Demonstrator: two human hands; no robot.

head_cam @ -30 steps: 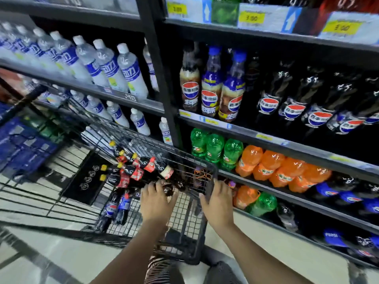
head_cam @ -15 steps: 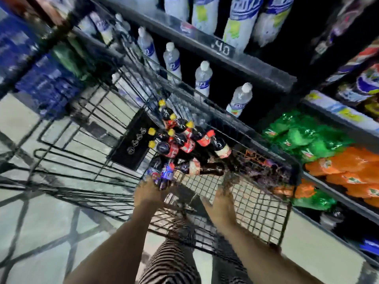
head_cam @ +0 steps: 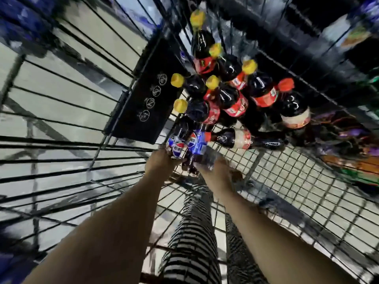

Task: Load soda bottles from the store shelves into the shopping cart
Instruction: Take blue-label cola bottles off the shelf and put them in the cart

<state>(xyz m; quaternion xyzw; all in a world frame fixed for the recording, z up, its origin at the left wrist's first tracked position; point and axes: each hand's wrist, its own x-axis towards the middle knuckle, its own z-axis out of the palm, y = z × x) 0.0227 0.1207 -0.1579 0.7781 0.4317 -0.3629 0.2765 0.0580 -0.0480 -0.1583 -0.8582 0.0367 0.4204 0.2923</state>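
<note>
Gripping Pepsi bottles (head_cam: 178,146): left hand (head_cam: 160,162), right hand (head_cam: 215,168)

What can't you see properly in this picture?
Head view: fingers of the left hand and right hand, blurred, so grip unclear.
Pepsi bottles: partly hidden by the hands.
Shelf goods: smeared by motion, behind cart mesh.

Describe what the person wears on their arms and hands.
The left arm and right arm are bare, no sleeves in view. The left hand and right hand are ungloved; no watch or ring shows, though blur hides fine detail. Striped trousers show below.
</note>
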